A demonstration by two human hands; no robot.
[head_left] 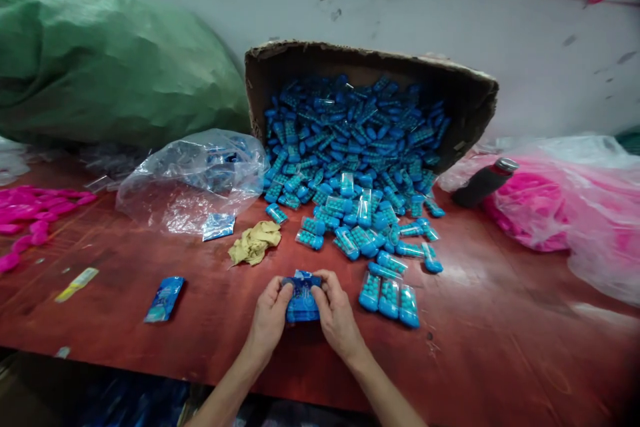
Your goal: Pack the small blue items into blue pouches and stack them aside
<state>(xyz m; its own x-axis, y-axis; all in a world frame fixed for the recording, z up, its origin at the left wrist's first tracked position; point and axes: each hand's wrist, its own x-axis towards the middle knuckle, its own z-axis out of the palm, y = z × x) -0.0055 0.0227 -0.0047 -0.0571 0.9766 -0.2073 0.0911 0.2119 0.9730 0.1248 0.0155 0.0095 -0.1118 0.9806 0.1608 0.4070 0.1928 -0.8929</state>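
Observation:
Between my hands, just above the front of the red table point(220, 340), is a small blue printed packet point(303, 303). My left hand point(273, 310) grips its left side, thumb on the face. On the opposite side my right hand point(336, 310) holds it the same way. To the right lie three clear-and-blue containers of small turquoise balls point(389, 297) in a row. Another blue packet point(165, 299) rests flat to the left. A crumpled yellowish cloth or paper point(255, 243) sits beyond my left hand.
A cardboard box point(480, 97) on its side spills many blue containers point(350, 140) onto the table. Around it are a clear plastic bag point(175, 173), a green sack point(110, 67), a dark bottle point(483, 183) and pink bagged items point(535, 213). A yellow cutter-like tool point(77, 284) lies left, near pink pieces point(40, 210).

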